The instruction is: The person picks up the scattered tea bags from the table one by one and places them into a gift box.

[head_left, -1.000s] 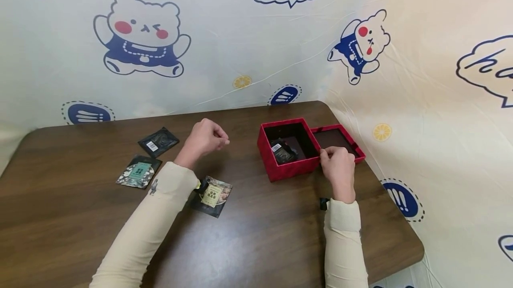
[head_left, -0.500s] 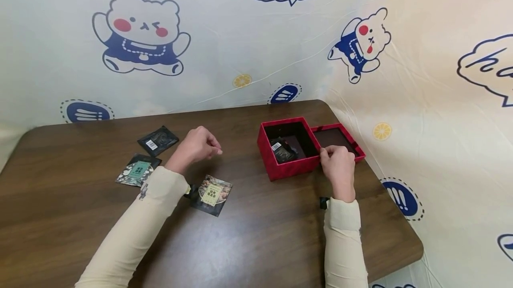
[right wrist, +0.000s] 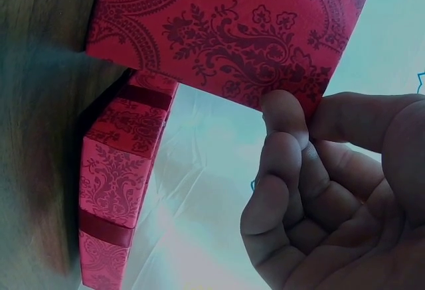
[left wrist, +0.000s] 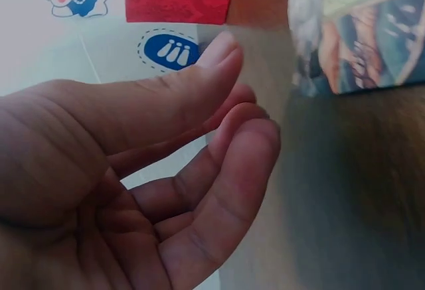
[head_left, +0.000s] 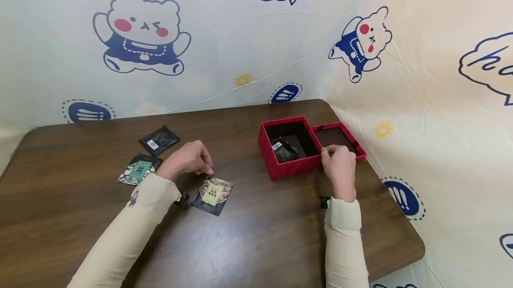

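My left hand (head_left: 191,159) hovers at the top edge of a dark packet with a yellow label (head_left: 212,195) lying on the table. In the left wrist view, thumb and loosely bent fingers (left wrist: 246,164) are apart with nothing between them, and the packet (left wrist: 372,44) shows at upper right. My right hand (head_left: 338,165) pinches the near right corner of a red patterned box (head_left: 294,170) between thumb and fingers, as the right wrist view shows closely. A black packet with a white barcode label (head_left: 283,151) lies inside the lidless box.
The red lid (head_left: 336,139) lies inner side up against the box's right side. At left on the brown table (head_left: 256,234) are a packet with a green label (head_left: 138,170) and a black packet (head_left: 159,140). A printed cloth (head_left: 224,34) hangs behind and at right.
My left hand has come down and toward me, from above the table's middle to the yellow-labelled packet's top edge. The right hand and the box have stayed in place.
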Motion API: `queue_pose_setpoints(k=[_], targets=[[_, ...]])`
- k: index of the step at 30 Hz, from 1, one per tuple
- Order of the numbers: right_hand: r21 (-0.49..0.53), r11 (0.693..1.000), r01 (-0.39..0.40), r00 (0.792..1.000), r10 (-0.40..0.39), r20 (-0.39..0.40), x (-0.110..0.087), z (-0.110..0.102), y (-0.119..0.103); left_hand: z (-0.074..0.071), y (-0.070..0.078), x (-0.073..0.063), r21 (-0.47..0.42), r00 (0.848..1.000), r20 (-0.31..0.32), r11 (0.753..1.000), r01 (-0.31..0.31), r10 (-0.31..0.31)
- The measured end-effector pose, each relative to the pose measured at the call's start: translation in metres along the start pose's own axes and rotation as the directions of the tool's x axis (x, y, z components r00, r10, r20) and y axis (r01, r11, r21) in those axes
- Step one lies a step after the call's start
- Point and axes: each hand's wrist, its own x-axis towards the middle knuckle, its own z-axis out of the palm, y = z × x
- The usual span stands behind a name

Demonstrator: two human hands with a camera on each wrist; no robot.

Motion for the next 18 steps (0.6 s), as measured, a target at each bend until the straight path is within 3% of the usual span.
queue_pose_setpoints(k=[10,18], targets=[[0.002,1.0,0.005,1.0,-0.005,0.004,0.0,0.001,0.001,0.008,-0.016,0.001,0.007,1.0,0.029,1.0,-0.003,0.003],[-0.001,1.0,0.001,1.0,-0.001,0.001,0.001,0.001,0.002,0.012,-0.02,0.003,-0.006,0.998,0.055,1.0,0.007,-0.006]])
